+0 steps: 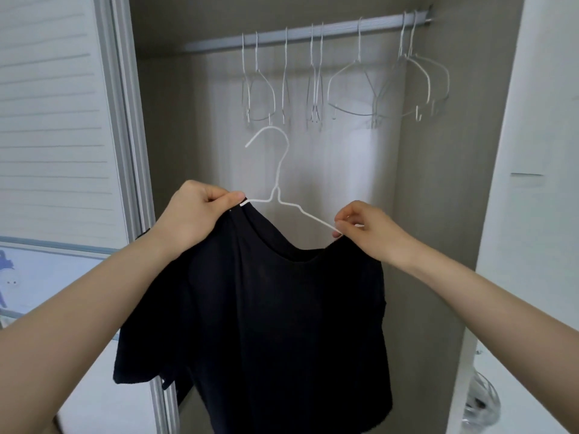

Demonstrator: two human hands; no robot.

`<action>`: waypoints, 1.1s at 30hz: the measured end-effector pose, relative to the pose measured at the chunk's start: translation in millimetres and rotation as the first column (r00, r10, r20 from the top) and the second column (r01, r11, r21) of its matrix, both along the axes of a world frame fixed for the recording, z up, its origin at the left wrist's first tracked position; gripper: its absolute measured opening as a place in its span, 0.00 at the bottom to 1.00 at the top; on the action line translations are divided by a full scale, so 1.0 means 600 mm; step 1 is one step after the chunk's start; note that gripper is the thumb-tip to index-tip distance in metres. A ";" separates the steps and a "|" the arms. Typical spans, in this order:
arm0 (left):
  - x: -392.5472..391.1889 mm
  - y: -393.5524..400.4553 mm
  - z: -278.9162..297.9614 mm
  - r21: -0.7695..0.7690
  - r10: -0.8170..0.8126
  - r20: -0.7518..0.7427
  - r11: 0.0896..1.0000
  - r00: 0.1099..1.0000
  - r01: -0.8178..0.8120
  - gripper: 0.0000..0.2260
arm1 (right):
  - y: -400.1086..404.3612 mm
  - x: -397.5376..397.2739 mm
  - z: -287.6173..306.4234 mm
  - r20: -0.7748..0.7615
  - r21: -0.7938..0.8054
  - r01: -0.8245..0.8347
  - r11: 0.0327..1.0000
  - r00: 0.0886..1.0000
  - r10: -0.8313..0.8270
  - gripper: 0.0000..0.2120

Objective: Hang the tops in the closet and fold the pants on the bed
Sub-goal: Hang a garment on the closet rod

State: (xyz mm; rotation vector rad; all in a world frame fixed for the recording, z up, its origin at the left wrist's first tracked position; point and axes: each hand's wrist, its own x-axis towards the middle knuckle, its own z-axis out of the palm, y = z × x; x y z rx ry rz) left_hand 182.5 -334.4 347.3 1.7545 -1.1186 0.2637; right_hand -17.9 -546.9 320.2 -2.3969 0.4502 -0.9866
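My left hand (200, 211) and right hand (363, 227) pinch the limp, light black top (275, 324) at its shoulders on the thin, springy white hanger (275, 183), the safest grip points, I judge.

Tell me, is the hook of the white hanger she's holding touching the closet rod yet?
Apart. The head view shows the white hanger with its hook well below the closet rod, bare closet wall between them.

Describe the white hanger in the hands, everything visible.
The white wire hanger is thin and looks coated, with a curved hook on top, a twisted neck and sloping shoulders. It is held upright below the closet rod, inside the black top neckline. The left hand and right hand pinch its shoulder ends.
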 end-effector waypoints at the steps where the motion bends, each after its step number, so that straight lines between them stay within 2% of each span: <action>1: 0.001 0.001 0.001 -0.015 0.011 -0.024 1.000 1.000 -0.012 0.18 | 0.003 -0.004 0.000 0.008 0.028 -0.030 0.999 1.000 0.030 0.04; 4: 0.002 0.001 0.003 -0.054 0.010 -0.060 0.998 0.998 -0.014 0.20 | 0.013 -0.006 -0.003 0.016 -0.031 -0.007 0.999 1.000 0.007 0.11; 7: -0.006 0.000 0.004 -0.049 0.003 0.004 0.999 1.000 -0.003 0.23 | 0.028 -0.001 -0.009 0.013 -0.042 -0.004 0.999 1.000 0.004 0.16; 10: -0.008 0.015 0.010 0.000 -0.050 0.063 0.999 0.997 0.050 0.24 | 0.032 -0.004 0.002 0.031 -0.066 -0.021 0.998 0.999 0.023 0.15; 14: 0.022 0.056 0.011 0.021 -0.044 0.060 0.999 0.997 0.043 0.18 | 0.018 -0.023 0.022 0.123 -0.069 0.019 0.997 0.992 -0.010 0.13; 18: 0.050 0.070 -0.004 -0.041 -0.055 -0.100 0.998 0.994 0.051 0.21 | 0.019 -0.028 0.030 0.094 -0.119 0.038 0.992 0.995 -0.027 0.12; 21: 0.054 0.070 -0.012 -0.133 -0.094 -0.258 0.989 0.961 0.061 0.16 | 0.020 -0.036 0.037 0.066 -0.125 0.024 0.992 0.998 -0.015 0.10; 22: 0.057 0.071 -0.015 -0.160 -0.103 -0.305 0.985 0.947 0.056 0.15 | 0.017 -0.041 0.040 0.044 -0.127 0.039 0.991 0.998 -0.034 0.13; 24: 0.062 0.075 -0.014 -0.184 -0.118 -0.368 0.982 0.922 0.052 0.15 | 0.017 -0.053 0.048 -0.009 -0.125 0.049 0.991 0.999 -0.050 0.26; 25: 0.066 0.076 -0.013 -0.179 -0.128 -0.385 0.982 0.914 0.062 0.14 | 0.019 -0.058 0.051 -0.022 -0.067 0.010 0.998 1.000 -0.011 0.33; 26: 0.067 0.078 -0.010 -0.173 -0.144 -0.395 0.982 0.907 0.081 0.14 | 0.021 -0.064 0.052 -0.026 0.029 -0.045 0.999 0.999 0.046 0.34; 29: 0.070 0.087 -0.009 -0.170 -0.197 -0.416 0.976 0.888 0.137 0.15 | 0.026 -0.086 0.052 0.050 0.375 -0.216 0.902 0.976 0.213 0.24; 31: 0.072 0.088 -0.010 -0.189 -0.212 -0.427 0.972 0.879 0.142 0.18 | 0.026 -0.099 0.056 0.115 0.486 -0.281 0.828 0.959 0.258 0.21; 33: 0.076 0.079 -0.010 -0.194 -0.176 -0.421 0.976 0.890 0.102 0.18 | 0.036 -0.105 0.067 0.147 0.562 -0.280 0.778 0.960 0.239 0.19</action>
